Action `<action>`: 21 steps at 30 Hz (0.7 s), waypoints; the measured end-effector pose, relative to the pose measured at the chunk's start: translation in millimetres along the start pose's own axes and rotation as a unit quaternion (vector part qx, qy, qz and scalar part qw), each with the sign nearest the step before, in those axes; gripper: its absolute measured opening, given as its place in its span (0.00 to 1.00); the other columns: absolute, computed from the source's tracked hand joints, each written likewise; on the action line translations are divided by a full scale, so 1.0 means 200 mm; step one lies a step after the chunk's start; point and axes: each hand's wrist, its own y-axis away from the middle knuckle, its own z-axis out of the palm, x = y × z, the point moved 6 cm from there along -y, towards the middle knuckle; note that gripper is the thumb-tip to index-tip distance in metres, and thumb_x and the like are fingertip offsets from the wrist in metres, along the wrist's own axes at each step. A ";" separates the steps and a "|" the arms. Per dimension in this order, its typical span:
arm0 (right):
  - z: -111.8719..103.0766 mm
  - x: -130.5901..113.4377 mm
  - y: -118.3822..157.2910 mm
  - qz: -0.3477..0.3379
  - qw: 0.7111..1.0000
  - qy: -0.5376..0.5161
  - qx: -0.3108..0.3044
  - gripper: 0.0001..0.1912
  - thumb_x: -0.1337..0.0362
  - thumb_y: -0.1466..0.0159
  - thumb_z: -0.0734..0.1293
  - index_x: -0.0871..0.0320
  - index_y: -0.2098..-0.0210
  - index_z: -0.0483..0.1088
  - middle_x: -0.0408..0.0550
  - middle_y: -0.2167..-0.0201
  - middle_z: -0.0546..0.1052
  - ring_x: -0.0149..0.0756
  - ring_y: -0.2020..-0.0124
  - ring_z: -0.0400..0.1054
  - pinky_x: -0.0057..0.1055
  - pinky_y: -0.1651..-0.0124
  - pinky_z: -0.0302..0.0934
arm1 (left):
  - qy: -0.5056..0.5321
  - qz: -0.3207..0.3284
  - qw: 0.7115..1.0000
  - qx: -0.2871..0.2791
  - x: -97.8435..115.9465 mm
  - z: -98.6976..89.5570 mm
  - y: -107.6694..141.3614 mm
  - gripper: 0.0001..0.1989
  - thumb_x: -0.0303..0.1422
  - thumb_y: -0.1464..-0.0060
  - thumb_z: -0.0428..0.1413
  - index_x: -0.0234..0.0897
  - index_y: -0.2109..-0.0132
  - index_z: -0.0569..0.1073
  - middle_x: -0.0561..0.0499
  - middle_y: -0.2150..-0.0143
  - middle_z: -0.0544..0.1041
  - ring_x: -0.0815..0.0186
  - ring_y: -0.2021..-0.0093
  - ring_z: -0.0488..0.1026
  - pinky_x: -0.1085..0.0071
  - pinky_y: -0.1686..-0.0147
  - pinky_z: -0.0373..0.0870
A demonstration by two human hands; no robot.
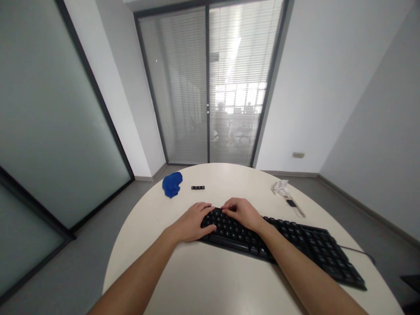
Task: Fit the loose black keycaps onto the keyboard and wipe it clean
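A black computer keyboard [229, 229] lies slantwise across the round table. My left hand [193, 222] holds its left end, with the thumb over the keys and the fingers at the far left corner. At the far row of keys, my right hand [243, 213] is closed in a pinch against the keyboard. Whatever sits between those fingertips is too small and hidden to make out. Beyond my hands, several small black keycaps [197, 187] stand side by side in a short row on the tabletop.
The pale round table [203, 280] carries a crumpled blue cloth [172, 184] at the far left. At the right are a crumpled white cloth or tissue [280, 187] and a thin stick-like tool [297, 207] with a black part. The keyboard's cable [356, 250] runs over the right edge.
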 end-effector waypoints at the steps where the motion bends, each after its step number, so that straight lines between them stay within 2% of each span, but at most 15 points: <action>1: 0.00 -0.01 0.00 -0.007 1.000 0.007 -0.002 0.09 0.59 0.38 0.69 0.56 0.64 0.80 0.47 0.63 0.81 0.39 0.61 0.75 0.33 0.54 0.67 | 0.000 0.000 1.000 0.001 0.00 0.00 0.00 0.30 0.48 0.39 0.55 0.40 0.34 0.64 0.44 0.33 0.65 0.53 0.33 0.60 0.53 0.33 0.57; 7: -0.02 -0.07 0.01 -0.042 0.997 0.057 -0.022 0.10 0.63 0.38 0.67 0.56 0.62 0.80 0.48 0.59 0.81 0.38 0.59 0.75 0.32 0.53 0.67 | 0.004 -0.001 1.000 -0.002 0.00 0.00 0.00 0.30 0.47 0.39 0.56 0.39 0.34 0.65 0.43 0.33 0.65 0.52 0.33 0.60 0.53 0.33 0.57; 11: -0.03 -0.13 0.03 -0.077 0.988 0.128 -0.047 0.13 0.61 0.38 0.67 0.53 0.57 0.80 0.47 0.57 0.82 0.43 0.55 0.76 0.35 0.49 0.66 | 0.006 -0.004 1.000 -0.003 0.00 -0.01 0.00 0.30 0.46 0.40 0.57 0.39 0.35 0.65 0.42 0.33 0.65 0.53 0.33 0.60 0.53 0.32 0.57; 15: -0.03 -0.17 0.04 -0.089 0.982 0.153 -0.072 0.15 0.61 0.37 0.66 0.50 0.53 0.80 0.46 0.54 0.82 0.45 0.52 0.76 0.36 0.46 0.65 | 0.004 -0.001 1.000 -0.006 0.00 0.00 0.00 0.30 0.46 0.39 0.56 0.39 0.34 0.65 0.43 0.33 0.65 0.53 0.33 0.59 0.53 0.32 0.56; 21: -0.03 -0.18 0.05 -0.077 0.985 0.136 -0.072 0.13 0.61 0.37 0.67 0.49 0.56 0.81 0.46 0.57 0.83 0.45 0.54 0.76 0.34 0.48 0.64 | 0.013 0.007 1.000 -0.008 0.00 -0.01 0.00 0.31 0.46 0.40 0.57 0.42 0.34 0.64 0.43 0.33 0.65 0.52 0.33 0.60 0.53 0.33 0.57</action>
